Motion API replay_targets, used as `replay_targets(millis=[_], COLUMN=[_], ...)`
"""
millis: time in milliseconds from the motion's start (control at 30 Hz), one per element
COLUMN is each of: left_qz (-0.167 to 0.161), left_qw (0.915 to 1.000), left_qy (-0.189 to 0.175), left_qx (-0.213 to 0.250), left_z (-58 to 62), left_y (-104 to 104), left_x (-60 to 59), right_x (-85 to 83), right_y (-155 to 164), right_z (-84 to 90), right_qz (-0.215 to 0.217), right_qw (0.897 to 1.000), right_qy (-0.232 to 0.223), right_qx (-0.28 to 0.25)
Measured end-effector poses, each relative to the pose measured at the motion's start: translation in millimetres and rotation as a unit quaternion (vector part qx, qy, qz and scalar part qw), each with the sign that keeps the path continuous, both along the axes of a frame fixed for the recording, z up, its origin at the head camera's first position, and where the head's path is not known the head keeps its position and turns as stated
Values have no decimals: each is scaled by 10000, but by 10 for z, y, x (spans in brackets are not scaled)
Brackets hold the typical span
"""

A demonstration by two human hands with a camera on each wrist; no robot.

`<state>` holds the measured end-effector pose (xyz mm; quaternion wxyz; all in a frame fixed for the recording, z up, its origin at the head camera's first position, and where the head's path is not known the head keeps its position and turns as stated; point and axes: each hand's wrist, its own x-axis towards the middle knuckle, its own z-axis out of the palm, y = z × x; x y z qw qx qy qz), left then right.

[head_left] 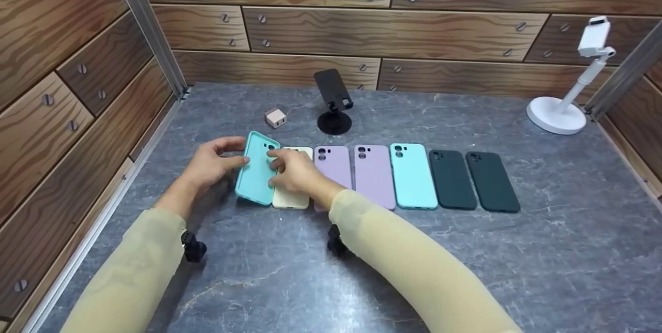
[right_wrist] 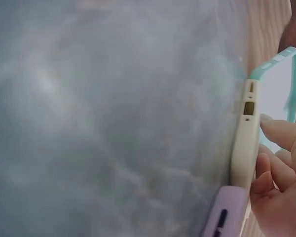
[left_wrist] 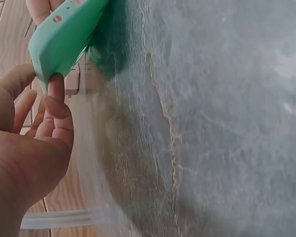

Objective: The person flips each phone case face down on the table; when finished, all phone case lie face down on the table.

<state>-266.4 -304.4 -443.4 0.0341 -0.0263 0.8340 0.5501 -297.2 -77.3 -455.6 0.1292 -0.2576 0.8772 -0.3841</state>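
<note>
A turquoise phone case [head_left: 256, 175] is tilted at the left end of a row of cases, its hollow inner side facing up. My left hand [head_left: 211, 162] pinches its left edge between thumb and fingers; the left wrist view shows this grip on the case's corner [left_wrist: 44, 54]. My right hand [head_left: 297, 170] holds its right edge with bent fingers, above a cream phone case [head_left: 290, 199]. In the right wrist view, the thumb [right_wrist: 281, 133] lies right beside the cream case's end. Two lilac phone cases [head_left: 375, 178] follow, the first partly hidden by my right wrist.
Farther right along the row lie another turquoise case [head_left: 414, 178] and two dark green cases [head_left: 452, 180]. Behind them stand a black phone stand [head_left: 334, 122] and a small charger block [head_left: 275, 118]. A white phone stand [head_left: 556, 116] is at the back right. Wood-patterned walls [head_left: 320, 33] enclose the table.
</note>
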Motion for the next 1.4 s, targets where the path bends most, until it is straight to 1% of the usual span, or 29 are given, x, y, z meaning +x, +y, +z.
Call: replay_targets(millis=[100,167,233,300,333,367,467,500,567,667,733,833,967,1133,1233,1400], left_qz=[-86,-148,-197,-223,-247,-273,-406,-455,-548,-669,-752,-842,-899,-1009,-1077,-1130], left_qw=[9997,9990,9984,9981,9979,9977,9964,9958,9942,9911,9891,9867,9856,9835,9825,9828], left_qy=[-48,-104,-155,-194,-204,-217,-234,-234,-236,-257,-291,-349,-416,-525,-519,-531], left_qx=[244,401,501,537,559,574,703,762,898,1119,1235,1344,1372,1409,1431,1361], left_z=[-3,3,16,34,44,52,56,52,36,9,-6,-22,-46,-91,-113,-119], left_y=[-4,2,9,15,18,18,26,32,42,66,87,124,177,236,271,330], left_x=[8,14,21,34,42,50,59,59,57,55,56,58,68,81,73,54], right_x=[-31,-51,-70,-82,-87,-92,-98,-98,-95,-89,-85,-84,-73,-47,-42,-61], right_y=[20,35,44,51,52,51,64,70,82,100,114,134,147,153,165,200], right_z=[28,43,55,70,77,82,97,102,108,116,121,122,116,104,102,99], right_qz=[-76,-136,-150,-178,-210,-249,-429,-479,-561,-627,-650,-650,-639,-599,-565,-513], right_qw=[9982,9946,9887,9784,9704,9597,9224,9093,8872,8644,8553,8493,8465,8478,8494,8498], right_qy=[-444,-749,-1065,-1501,-1777,-2087,-2947,-3182,-3540,-3852,-3955,-3982,-3951,-3870,-3780,-3716], right_qx=[-403,-708,-1041,-1409,-1622,-1863,-2459,-2640,-2904,-3169,-3284,-3404,-3510,-3577,-3639,-3703])
